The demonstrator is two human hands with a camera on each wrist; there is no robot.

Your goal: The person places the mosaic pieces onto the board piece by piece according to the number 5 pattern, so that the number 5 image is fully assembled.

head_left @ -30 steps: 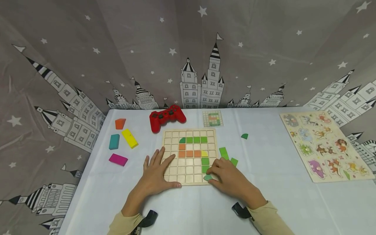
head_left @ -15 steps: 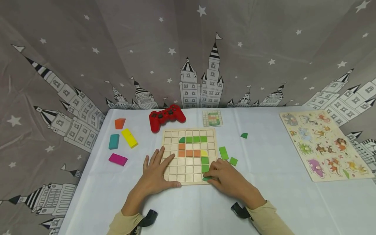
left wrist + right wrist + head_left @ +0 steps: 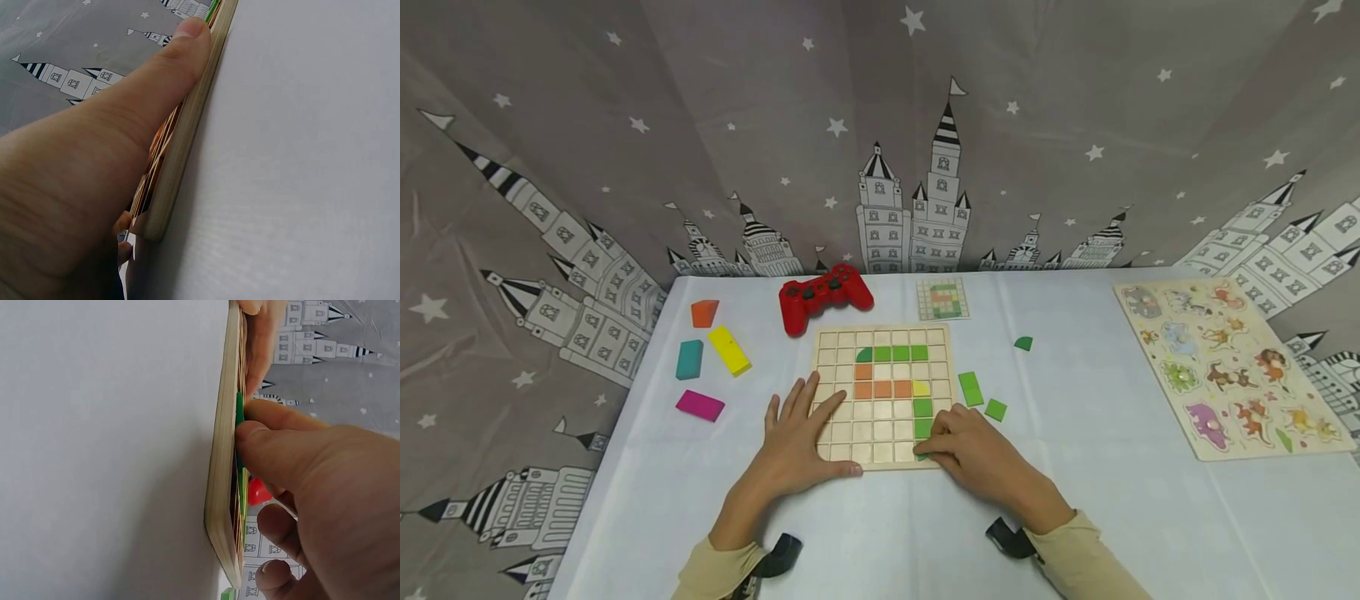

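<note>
The wooden grid board (image 3: 865,433) lies on the table with green, orange and yellow tiles set in its cells. My left hand (image 3: 801,450) rests spread over its left side, thumb along the near edge; in the left wrist view the thumb (image 3: 169,69) lies against the board's rim. My right hand (image 3: 973,450) pinches a dark green tile (image 3: 240,409) between thumb and index finger, down at the near right cells. That tile (image 3: 922,456) is mostly hidden by the fingers in the head view, just below a column of green square tiles (image 3: 922,417).
Right of the board lie loose green tiles (image 3: 971,388) and a dark green quarter-round piece (image 3: 1023,342). Behind it are a pattern card (image 3: 943,300) and a red game controller (image 3: 825,297). Coloured blocks (image 3: 730,350) lie left, an animal peg puzzle (image 3: 1232,367) far right.
My right hand has shifted slightly left, turning the dark green tile and bringing it into the near right cells. The left hand stays in place on the board.
</note>
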